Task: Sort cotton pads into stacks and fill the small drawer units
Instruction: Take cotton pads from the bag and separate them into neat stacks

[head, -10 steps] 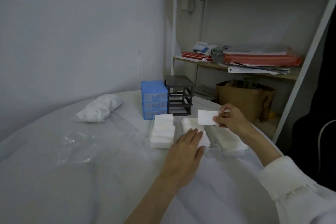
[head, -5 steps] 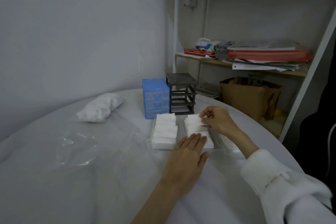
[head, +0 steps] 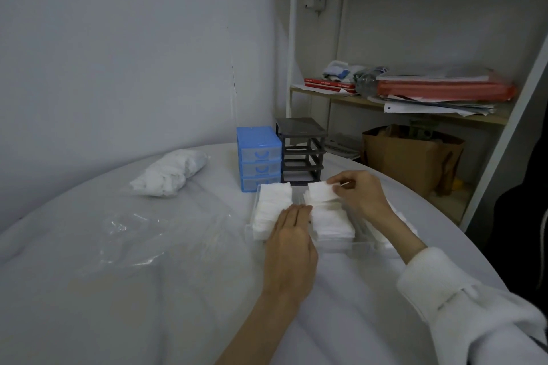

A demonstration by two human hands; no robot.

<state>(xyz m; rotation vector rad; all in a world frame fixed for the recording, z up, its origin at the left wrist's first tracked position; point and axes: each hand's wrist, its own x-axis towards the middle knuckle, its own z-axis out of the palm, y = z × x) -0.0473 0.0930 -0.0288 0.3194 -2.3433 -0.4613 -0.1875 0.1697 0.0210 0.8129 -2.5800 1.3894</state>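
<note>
The right hand (head: 357, 194) pinches one cotton pad (head: 321, 191) between curled fingers (head: 336, 184) at the far end of the middle stack (head: 332, 221), directly over it. The left hand (head: 292, 241) lies flat, fingers straight, across the near ends of that stack and the left stack (head: 271, 206), right of frame centre on the bench (head: 118, 290). Both stacks run lengthwise toward the blue drawer unit (head: 259, 157) just behind.

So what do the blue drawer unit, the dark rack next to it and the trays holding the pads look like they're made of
Blue drawer unit: likely moulded plastic, opaque frame, paler translucent drawer fronts.
Dark rack: probably plastic too, matte dark grey, with open slots and no drawers in it.
Trays: clear hard plastic, judging by see-through walls.
Pads: soft white fibrous cotton.
</note>
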